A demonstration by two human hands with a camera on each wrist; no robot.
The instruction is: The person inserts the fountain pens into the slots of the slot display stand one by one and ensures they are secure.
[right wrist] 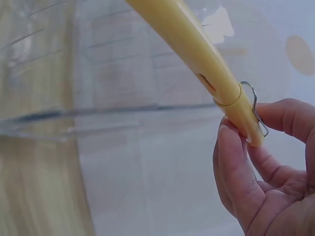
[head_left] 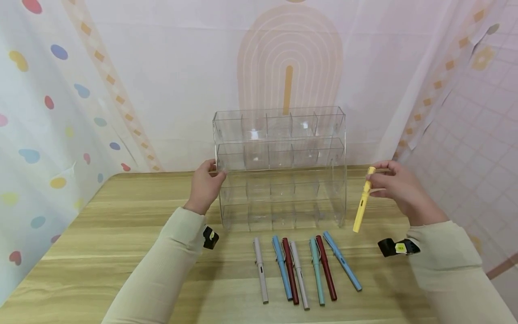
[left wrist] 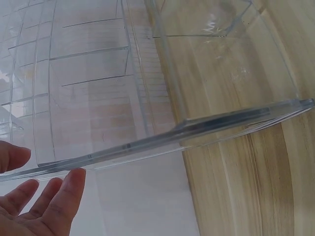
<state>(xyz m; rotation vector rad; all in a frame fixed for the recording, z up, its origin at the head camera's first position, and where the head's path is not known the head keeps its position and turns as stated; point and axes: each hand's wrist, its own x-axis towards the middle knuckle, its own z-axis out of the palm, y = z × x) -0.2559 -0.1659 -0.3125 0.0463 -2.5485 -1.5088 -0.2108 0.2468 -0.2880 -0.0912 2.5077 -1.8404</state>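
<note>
A clear acrylic tiered rack with divided compartments stands on the table. At its left side my left hand holds the side panel, thumb on one face and fingers on the other. My right hand, to the right of the rack, pinches a yellow pen near its clip end. In the right wrist view, thumb and fingertips press around that end beside the silver wire clip. The pen's other end tilts down, away from the fingers.
Several pens lie in front of the rack: a grey pen at left, a blue pen, a dark red pen, a green pen, and a slanted blue pen at right. Printed curtains hang behind the wooden table.
</note>
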